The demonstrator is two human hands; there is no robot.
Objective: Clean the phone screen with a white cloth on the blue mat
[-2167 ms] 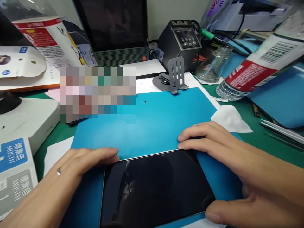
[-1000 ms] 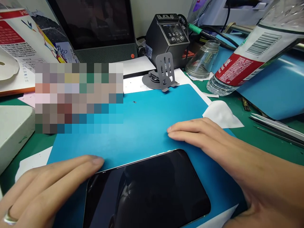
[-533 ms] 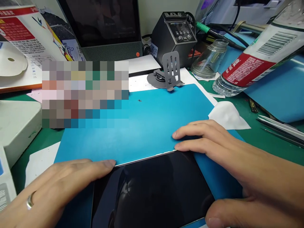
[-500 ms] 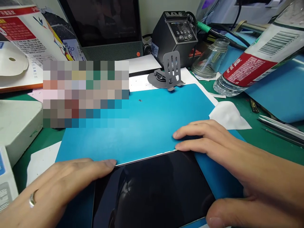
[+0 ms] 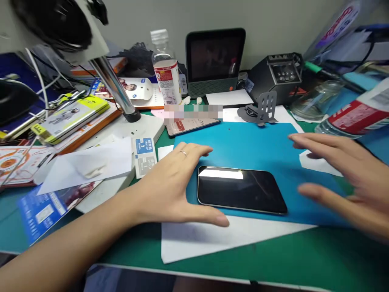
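Note:
A black smartphone (image 5: 240,192) lies flat, dark screen up, on a blue mat (image 5: 255,140). Bright light reflects off its far left part. My left hand (image 5: 182,182) hovers at the phone's left end, fingers and thumb spread, holding nothing. On the other side, my right hand (image 5: 343,170) is apart from the phone, slightly blurred, its thumb and fingers wide open and empty. Under the near edge of the mat a white sheet of paper (image 5: 194,239) sticks out.
Behind the mat lies another phone (image 5: 193,126), partly pixelated. A metal stand (image 5: 266,107), a black control box (image 5: 273,79), a glass jar (image 5: 317,99) and a display (image 5: 215,56) line the back. A microscope post (image 5: 112,85) and bottle (image 5: 167,75) rise at left; another bottle (image 5: 358,113) leans right.
Both hands have come off the phone and spread apart. The phone now lies free on the mat. My head view has pulled back, showing more of the bench.

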